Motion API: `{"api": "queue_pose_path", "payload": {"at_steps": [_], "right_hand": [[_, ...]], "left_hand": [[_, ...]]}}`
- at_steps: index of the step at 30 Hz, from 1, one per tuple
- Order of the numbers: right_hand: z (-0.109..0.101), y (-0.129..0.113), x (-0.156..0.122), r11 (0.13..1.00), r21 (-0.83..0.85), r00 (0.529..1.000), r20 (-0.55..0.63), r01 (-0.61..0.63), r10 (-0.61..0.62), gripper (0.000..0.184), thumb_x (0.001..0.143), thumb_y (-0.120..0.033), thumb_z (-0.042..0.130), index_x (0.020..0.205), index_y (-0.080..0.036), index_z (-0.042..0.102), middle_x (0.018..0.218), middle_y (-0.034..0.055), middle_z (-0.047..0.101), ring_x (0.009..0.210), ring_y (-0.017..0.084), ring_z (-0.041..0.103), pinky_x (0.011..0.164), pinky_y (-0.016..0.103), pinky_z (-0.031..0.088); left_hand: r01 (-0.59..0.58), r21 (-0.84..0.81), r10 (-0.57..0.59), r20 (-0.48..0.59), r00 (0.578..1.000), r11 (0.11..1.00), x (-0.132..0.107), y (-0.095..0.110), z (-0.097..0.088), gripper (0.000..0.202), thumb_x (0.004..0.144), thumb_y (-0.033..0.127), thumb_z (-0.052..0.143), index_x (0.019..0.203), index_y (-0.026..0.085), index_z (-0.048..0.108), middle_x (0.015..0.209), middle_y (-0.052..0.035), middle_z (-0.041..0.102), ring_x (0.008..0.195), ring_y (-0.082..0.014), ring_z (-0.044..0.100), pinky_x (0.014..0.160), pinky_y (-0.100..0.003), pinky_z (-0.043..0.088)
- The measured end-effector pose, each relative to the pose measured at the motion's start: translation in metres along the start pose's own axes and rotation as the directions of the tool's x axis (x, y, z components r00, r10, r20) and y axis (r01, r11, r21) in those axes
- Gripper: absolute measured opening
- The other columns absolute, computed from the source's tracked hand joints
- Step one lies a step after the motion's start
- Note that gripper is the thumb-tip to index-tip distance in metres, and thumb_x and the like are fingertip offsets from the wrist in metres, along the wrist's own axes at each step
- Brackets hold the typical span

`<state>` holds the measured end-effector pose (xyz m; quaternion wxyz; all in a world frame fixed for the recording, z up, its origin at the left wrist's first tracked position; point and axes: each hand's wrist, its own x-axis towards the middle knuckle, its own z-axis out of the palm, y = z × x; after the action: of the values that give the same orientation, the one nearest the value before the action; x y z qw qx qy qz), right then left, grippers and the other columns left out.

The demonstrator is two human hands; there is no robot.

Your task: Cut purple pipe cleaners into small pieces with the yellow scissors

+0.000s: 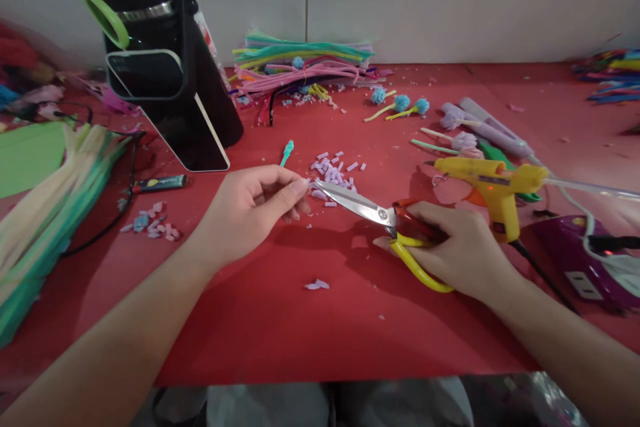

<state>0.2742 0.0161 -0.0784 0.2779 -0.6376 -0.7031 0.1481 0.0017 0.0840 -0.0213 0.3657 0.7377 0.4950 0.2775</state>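
Note:
My right hand (457, 250) grips the yellow and red handles of a pair of scissors (370, 210), whose steel blades are closed and point left. My left hand (255, 207) is pinched at the blade tips, thumb against forefinger, on something too small to make out. Just beyond the blade tips lies a heap of short lilac pipe-cleaner bits (335, 170). One lilac scrap (317, 285) lies on the red table cover (280, 333) nearer me. A short teal pipe-cleaner stub (287, 152) lies behind my left hand.
A yellow glue gun (493, 187) stands right of the scissors, beside a purple power strip (580, 260). A black stand (165, 73) rises at back left. Pipe cleaner bundles lie at the back (300, 63) and the left edge (45, 213). Small pompom stems (400, 107) lie beyond.

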Motion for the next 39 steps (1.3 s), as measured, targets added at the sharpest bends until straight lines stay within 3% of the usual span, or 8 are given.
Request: {"api": "queue_pose_path", "payload": {"at_steps": [15,39], "right_hand": [[0.0028,0.0026,-0.0013,0.999,-0.007,0.999,0.014,-0.033,0.033,0.044,0.074,-0.063,0.074,0.071,-0.02,0.065,0.056,-0.0026,0.044,0.053,0.012,0.037,0.048,0.028,0.032],[0.0015,0.0021,-0.0008,0.999,-0.013,0.999,0.03,-0.033,0.033,0.054,0.073,-0.073,0.071,0.072,-0.019,0.064,0.058,-0.0024,0.042,0.055,0.012,0.034,0.049,0.028,0.03]], "left_hand": [[-0.027,0.014,0.027,0.007,1.0,1.0,-0.0003,0.0002,-0.0018,0.025,0.094,0.036,0.06,0.075,0.022,0.068,0.069,0.0,0.071,0.063,-0.013,0.063,0.064,-0.026,0.054],[-0.044,0.031,0.044,-0.006,0.999,0.999,-0.0021,0.0014,-0.0018,0.02,0.093,0.031,0.06,0.078,0.021,0.069,0.071,0.0004,0.072,0.064,-0.0111,0.065,0.063,-0.019,0.053]]}}
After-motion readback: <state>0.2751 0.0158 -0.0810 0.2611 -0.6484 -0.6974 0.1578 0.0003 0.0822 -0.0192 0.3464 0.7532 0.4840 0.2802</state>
